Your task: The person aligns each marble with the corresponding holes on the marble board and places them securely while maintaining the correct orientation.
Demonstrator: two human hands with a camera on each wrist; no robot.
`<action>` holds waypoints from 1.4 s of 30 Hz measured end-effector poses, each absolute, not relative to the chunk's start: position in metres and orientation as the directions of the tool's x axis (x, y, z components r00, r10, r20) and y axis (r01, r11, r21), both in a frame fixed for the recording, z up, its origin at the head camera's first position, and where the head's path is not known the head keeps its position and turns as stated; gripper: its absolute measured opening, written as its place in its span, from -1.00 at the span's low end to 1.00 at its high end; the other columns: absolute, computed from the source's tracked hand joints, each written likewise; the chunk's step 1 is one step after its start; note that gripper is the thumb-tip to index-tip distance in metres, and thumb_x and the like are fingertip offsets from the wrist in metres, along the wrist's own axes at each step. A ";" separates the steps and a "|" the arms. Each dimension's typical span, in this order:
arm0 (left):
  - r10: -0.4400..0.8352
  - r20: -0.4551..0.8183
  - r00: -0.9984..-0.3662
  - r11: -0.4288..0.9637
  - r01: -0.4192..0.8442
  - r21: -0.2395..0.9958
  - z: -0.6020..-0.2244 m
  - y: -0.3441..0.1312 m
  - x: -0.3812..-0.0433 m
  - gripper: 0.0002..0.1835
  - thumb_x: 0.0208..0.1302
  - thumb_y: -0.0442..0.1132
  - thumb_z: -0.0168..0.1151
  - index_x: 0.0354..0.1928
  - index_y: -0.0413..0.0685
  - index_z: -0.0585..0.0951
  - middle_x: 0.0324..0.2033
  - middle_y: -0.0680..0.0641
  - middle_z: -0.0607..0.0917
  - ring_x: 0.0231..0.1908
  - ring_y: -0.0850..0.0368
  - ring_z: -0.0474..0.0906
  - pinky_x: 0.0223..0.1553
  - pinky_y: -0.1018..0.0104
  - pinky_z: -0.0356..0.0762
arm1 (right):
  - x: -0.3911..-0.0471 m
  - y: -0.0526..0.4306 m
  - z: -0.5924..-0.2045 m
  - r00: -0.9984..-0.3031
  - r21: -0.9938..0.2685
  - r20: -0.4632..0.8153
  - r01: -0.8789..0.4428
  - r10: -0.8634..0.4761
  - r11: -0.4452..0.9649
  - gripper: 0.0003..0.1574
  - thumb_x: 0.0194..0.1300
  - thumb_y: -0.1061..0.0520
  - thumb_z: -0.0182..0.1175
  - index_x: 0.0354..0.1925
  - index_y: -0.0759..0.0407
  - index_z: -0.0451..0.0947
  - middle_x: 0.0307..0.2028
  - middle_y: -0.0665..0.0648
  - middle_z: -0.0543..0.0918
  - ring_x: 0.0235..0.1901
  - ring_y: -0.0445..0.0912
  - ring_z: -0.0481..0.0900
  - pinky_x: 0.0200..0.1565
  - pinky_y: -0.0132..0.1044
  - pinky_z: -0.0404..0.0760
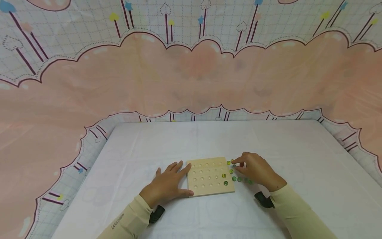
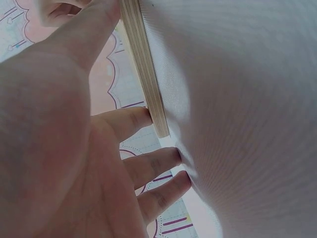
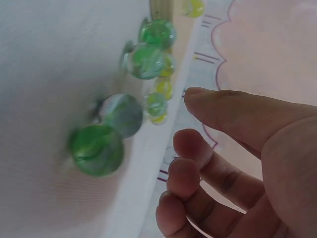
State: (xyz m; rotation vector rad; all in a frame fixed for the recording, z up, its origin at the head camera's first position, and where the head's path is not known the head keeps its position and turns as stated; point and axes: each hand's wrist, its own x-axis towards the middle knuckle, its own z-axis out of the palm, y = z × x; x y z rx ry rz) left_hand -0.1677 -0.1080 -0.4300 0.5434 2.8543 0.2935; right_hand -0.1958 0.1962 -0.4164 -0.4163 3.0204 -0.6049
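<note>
One wooden board [image 1: 209, 176] — two marbles [image 1: 225, 183] on it, eight beside.

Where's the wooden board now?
In the head view, the wooden board lies below centre, between the left hand touching its left edge and loose marbles along its right.

Small dark lettering [image 1: 117, 221] stands on the pale yellow-beige left sleeve [image 1: 132, 212], slanting upward toward the cuff [image 1: 144, 203]; it seems to read "Let's Swim", the second word fairly plain, the first less certain because its letters are blurred.
</note>
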 end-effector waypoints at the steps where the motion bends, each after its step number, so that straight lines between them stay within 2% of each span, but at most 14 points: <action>1: 0.383 -0.178 -0.907 0.911 0.338 0.236 -0.430 -0.108 -0.168 0.03 -0.16 0.48 0.15 0.40 0.36 0.07 0.40 -0.02 0.13 0.39 -0.06 0.01 0.16 -0.47 -0.06 | -0.197 0.196 -0.417 -0.966 -0.383 0.011 -0.243 -0.259 0.891 -0.70 0.04 0.14 0.35 -0.17 -0.01 0.70 -0.52 -0.07 0.51 -0.58 -0.18 0.33 -0.59 -0.41 0.34; 21: 0.393 -0.175 -0.903 0.906 0.348 0.239 -0.429 -0.109 -0.168 0.03 -0.15 0.48 0.15 0.40 0.35 0.07 0.40 -0.03 0.13 0.39 -0.06 0.01 0.15 -0.48 -0.04 | -0.202 0.198 -0.424 -0.974 -0.399 -0.067 -0.175 -0.219 0.900 -0.72 0.08 0.14 0.31 -0.16 -0.01 0.69 -0.47 -0.02 0.53 -0.53 -0.14 0.36 -0.56 -0.35 0.35; 42: 0.384 -0.185 -0.904 0.911 0.339 0.235 -0.430 -0.109 -0.169 0.04 -0.16 0.50 0.13 0.40 0.37 0.06 0.41 -0.02 0.12 0.40 -0.06 0.00 0.17 -0.47 -0.06 | -0.204 0.201 -0.428 -0.979 -0.424 -0.094 -0.125 -0.181 0.897 -0.79 0.03 0.16 0.32 -0.28 -0.04 0.72 -0.52 -0.02 0.52 -0.56 -0.14 0.37 -0.58 -0.35 0.35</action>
